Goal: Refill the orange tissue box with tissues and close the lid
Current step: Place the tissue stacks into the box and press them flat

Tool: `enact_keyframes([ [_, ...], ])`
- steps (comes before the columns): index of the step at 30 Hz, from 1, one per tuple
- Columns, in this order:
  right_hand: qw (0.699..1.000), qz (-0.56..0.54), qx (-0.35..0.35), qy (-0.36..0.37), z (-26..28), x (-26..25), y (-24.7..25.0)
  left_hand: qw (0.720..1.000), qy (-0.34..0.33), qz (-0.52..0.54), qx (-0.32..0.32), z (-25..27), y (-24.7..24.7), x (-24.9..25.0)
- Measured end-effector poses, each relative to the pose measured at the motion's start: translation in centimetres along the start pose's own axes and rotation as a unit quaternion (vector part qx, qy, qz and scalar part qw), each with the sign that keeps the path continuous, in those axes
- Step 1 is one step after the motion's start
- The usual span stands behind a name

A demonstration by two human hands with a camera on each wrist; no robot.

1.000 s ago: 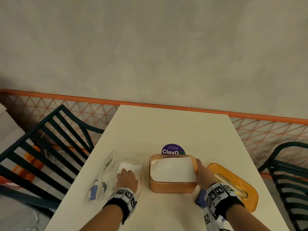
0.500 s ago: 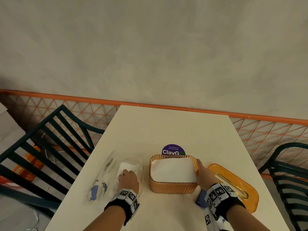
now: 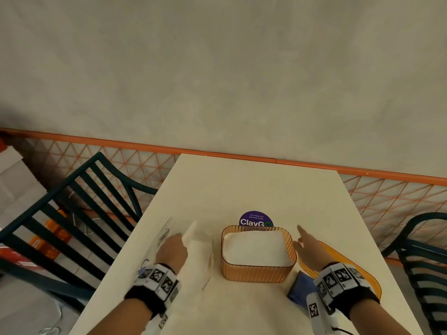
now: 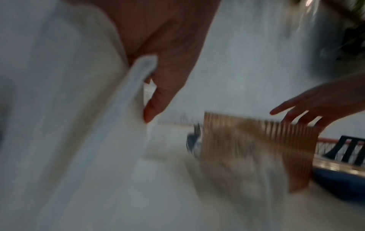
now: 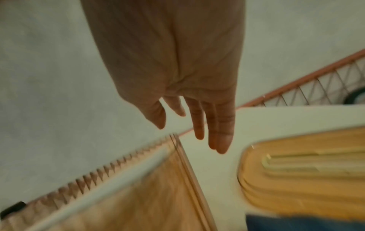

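The ribbed orange tissue box (image 3: 258, 270) stands open at the table's middle, with white tissues (image 3: 256, 247) lying up to its rim. To its left, my left hand (image 3: 176, 240) grips a white tissue stack (image 3: 197, 252), tilted up on edge. In the blurred left wrist view my thumb (image 4: 158, 100) presses on this tissue stack (image 4: 79, 125), with the box (image 4: 256, 148) beyond. My right hand (image 3: 300, 238) hovers by the box's right wall, fingers (image 5: 221, 137) straight and holding nothing. The orange lid (image 3: 338, 264) lies flat on the table under that hand, slot up (image 5: 306, 168).
A clear printed plastic wrapper (image 3: 164, 232) lies under my left hand. A blue object (image 3: 298, 291) sits by my right wrist. A purple round sticker (image 3: 256, 218) is behind the box. Dark slatted chairs (image 3: 72, 213) flank the white table (image 3: 254, 184).
My left hand has raised the tissue stack from the wrapper and tipped it on edge. My right hand has come off the box's right wall and spread open.
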State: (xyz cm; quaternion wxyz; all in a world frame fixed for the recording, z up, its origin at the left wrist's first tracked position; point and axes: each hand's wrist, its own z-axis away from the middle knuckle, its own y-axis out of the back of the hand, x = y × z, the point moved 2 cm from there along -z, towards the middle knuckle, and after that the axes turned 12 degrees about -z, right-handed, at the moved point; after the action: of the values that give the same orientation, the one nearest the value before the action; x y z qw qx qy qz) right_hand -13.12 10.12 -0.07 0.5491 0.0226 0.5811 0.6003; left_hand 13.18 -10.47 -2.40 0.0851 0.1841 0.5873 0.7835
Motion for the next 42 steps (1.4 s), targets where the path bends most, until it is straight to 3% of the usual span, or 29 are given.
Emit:
enact_keyframes([
  [2,0.997,-0.054,0.048,0.037,0.3,-1.2,1.7,0.998,-0.018,0.040,0.040,0.6,3.1,-0.5],
  [4,0.986,-0.146,0.053,0.064,0.8,-3.3,2.5,0.989,-0.063,0.082,0.103,1.8,6.4,-0.2],
  [6,0.959,-0.271,0.008,0.080,1.8,-6.1,2.4,0.976,-0.106,0.106,0.156,3.6,9.3,1.1],
  [9,0.895,-0.432,-0.087,0.064,3.8,-10.4,1.4,0.946,-0.200,0.117,0.228,6.3,11.5,4.3],
  [11,0.842,-0.513,-0.166,0.025,4.6,-12.3,0.8,0.923,-0.271,0.067,0.266,7.7,11.3,6.4],
  [13,0.810,-0.544,-0.220,0.009,4.8,-13.1,0.6,0.897,-0.349,-0.019,0.269,8.4,10.0,7.9],
  [15,0.817,-0.534,-0.217,0.019,4.7,-13.1,0.8,0.871,-0.416,-0.050,0.258,8.1,8.0,8.7],
  [16,0.836,-0.513,-0.194,0.030,4.5,-12.7,1.0,0.868,-0.432,-0.037,0.241,7.9,7.2,8.8],
  [19,0.862,-0.486,-0.136,0.043,4.0,-10.6,2.1,0.895,-0.380,0.158,0.171,7.1,5.9,8.0],
  [20,0.860,-0.492,-0.129,0.037,4.0,-9.7,2.5,0.892,-0.334,0.258,0.160,7.0,5.9,7.7],
  [22,0.847,-0.517,-0.120,0.022,4.0,-8.5,3.2,0.867,-0.175,0.454,0.105,6.1,5.6,7.2],
  [24,0.837,-0.535,-0.116,0.015,4.2,-7.7,3.7,0.812,-0.010,0.581,-0.047,5.0,4.9,7.2],
  [25,0.831,-0.544,-0.118,0.016,4.3,-7.5,3.9,0.774,0.034,0.619,-0.129,4.6,4.4,7.3],
  [27,0.826,-0.553,-0.108,0.014,4.4,-7.3,4.0,0.688,0.056,0.674,-0.264,4.3,4.0,7.7],
  [29,0.829,-0.551,-0.090,0.004,4.5,-7.2,3.7,0.641,0.026,0.693,-0.329,4.6,4.2,8.3],
  [30,0.835,-0.543,-0.087,-0.001,4.6,-7.4,3.4,0.642,0.012,0.690,-0.334,4.8,4.4,8.6],
  [35,0.854,-0.516,-0.064,-0.024,4.1,-7.7,3.0,0.723,-0.002,0.632,-0.278,4.7,5.2,9.5],
  [37,0.863,-0.502,-0.055,-0.028,3.4,-7.5,3.4,0.739,-0.018,0.613,-0.277,4.4,5.6,10.1],
  [42,0.925,-0.375,-0.040,-0.038,0.9,-7.1,2.7,0.793,-0.013,0.553,-0.257,3.5,5.7,12.5],
])
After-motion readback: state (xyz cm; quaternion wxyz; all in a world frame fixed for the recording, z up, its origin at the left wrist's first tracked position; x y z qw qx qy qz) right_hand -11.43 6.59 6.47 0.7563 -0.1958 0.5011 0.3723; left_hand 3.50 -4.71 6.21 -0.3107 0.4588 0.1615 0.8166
